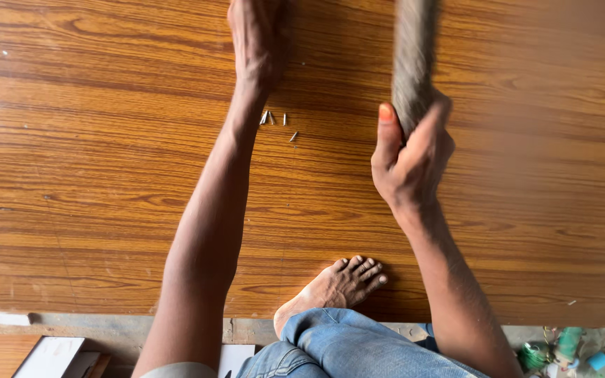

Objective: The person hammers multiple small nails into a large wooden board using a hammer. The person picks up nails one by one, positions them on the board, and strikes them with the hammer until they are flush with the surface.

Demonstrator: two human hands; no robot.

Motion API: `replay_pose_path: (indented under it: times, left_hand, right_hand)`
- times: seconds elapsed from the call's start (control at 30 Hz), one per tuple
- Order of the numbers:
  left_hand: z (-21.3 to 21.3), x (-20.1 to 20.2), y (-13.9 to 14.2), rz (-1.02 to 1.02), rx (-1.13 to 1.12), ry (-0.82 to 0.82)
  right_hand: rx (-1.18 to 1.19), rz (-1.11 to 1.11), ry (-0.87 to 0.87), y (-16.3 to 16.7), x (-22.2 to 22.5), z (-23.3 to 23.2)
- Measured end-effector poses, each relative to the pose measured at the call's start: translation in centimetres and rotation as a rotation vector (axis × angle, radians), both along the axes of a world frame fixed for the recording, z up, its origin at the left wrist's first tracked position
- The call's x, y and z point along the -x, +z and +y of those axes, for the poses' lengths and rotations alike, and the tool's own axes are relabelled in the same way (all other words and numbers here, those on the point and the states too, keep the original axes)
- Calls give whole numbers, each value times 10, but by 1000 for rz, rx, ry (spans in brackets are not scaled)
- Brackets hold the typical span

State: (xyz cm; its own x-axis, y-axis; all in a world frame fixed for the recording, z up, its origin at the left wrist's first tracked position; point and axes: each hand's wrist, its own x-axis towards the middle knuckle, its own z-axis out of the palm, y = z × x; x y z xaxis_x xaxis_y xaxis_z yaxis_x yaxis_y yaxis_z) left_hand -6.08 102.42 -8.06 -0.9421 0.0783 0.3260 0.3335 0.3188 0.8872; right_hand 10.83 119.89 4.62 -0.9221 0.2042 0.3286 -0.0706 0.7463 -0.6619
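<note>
My right hand [411,157] is closed around a thick grey handle [413,59] that runs up out of the frame and looks blurred. My left hand [255,38] reaches far forward and rests on the brown wood-grain board [92,161]; its fingers are cut off by the top edge. Several small metal nails [278,120] lie loose on the board just right of my left wrist, between the two arms. My bare foot [337,285] stands on the board's near part, below the hands.
The board's near edge [71,313] runs across the bottom. Beyond it on the floor lie white flat pieces [50,355] at bottom left and green and blue odds and ends [568,350] at bottom right. My knee in blue jeans [344,346] is at bottom centre.
</note>
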Motion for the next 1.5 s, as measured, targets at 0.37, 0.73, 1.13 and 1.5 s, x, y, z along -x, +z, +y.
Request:
replay_pose_path:
  times: [0.37, 0.73, 1.13, 1.5]
  left_hand:
    - [-10, -4, 6, 27, -263, 172]
    - [-51, -130, 78, 85, 707, 46]
    - [-19, -180, 65, -267, 857, -52]
    - [-24, -182, 103, -389, 334, -40]
  right_hand:
    - [-37, -72, -14, -32, 4, 0]
    - [-134, -172, 16, -24, 1, -8]
    - [-216, -250, -56, -28, 5, -9]
    - [-211, -555, -222, -72, -110, 17]
